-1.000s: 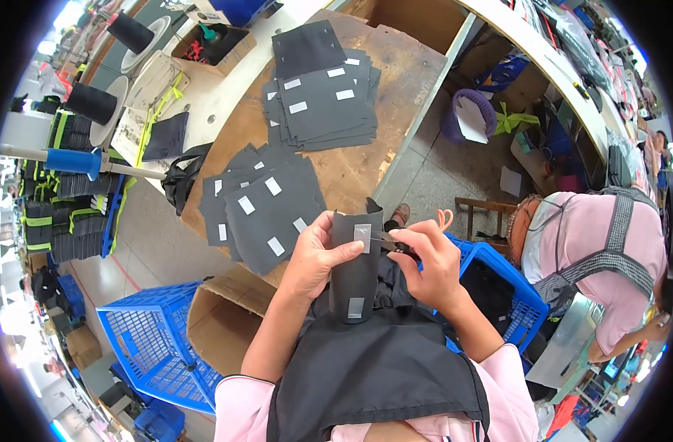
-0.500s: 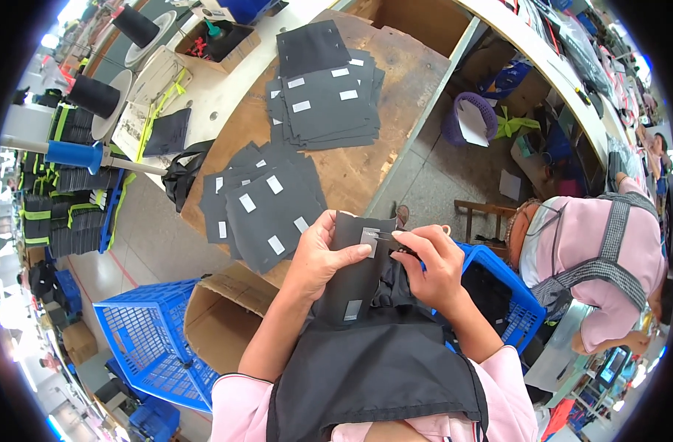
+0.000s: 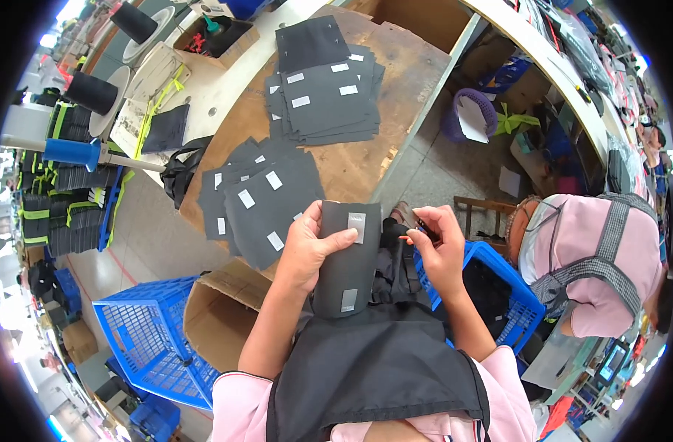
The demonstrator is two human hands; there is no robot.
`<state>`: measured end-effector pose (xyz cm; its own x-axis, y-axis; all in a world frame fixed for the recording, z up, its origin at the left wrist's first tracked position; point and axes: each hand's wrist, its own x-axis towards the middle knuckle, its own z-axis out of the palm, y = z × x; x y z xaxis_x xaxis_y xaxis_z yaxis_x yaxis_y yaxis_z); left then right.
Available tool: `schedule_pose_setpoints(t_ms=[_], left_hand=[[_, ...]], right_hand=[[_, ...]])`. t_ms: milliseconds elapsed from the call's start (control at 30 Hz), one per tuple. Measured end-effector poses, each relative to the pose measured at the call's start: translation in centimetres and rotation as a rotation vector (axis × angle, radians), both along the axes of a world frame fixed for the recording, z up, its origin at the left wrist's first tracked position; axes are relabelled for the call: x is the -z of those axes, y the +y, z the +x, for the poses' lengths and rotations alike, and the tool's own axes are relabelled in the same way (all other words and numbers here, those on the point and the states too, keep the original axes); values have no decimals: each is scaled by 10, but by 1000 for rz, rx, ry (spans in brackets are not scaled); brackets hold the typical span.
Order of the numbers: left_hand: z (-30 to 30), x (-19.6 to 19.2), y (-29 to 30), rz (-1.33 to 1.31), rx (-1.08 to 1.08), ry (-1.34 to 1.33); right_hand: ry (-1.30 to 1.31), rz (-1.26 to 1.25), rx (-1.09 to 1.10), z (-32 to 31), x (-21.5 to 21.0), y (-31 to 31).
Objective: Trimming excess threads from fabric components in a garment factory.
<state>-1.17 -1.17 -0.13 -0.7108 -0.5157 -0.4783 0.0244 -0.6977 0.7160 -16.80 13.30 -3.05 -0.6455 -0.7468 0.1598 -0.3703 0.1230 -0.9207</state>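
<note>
The left hand [image 3: 305, 254] pinches a curved, dark-grey flexible panel [image 3: 341, 269] upright above the lap, thumb pressed beside its upper silvery rectangular patch [image 3: 357, 227]. At three o'clock from the panel and apart from it, the right hand [image 3: 443, 247] grips a small dark-and-orange tool [image 3: 407, 239], mostly hidden by the fingers. Both patches sit on the visible face; whether this panel is finished cannot be told. Flat dark-grey patched pieces [image 3: 266, 210] lie at ten and twelve o'clock on the brown wooden worktop [image 3: 406, 77], seemingly a batch, finished or waiting unclear.
</note>
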Motion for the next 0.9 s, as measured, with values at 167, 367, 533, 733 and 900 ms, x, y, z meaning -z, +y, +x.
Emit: schedule_pose_setpoints(t_ms=[167,367,533,733,900], left_hand=[[2,13,-11,50,-71,25],[-5,15,-17,-21,-234,85],[5,24,-1,112,-299,262],[58,52,-25,388,-128,476],[34,19,-41,-126,313,52]], right_hand=[[-1081,171,-76,24,11,16],[-1187,431,-259,38,16,24],[-1598,-74,-2,34,25,-7],[-1000,56,-160,-4,-17,-21],[-854,123,-324,-10,-32,-28]])
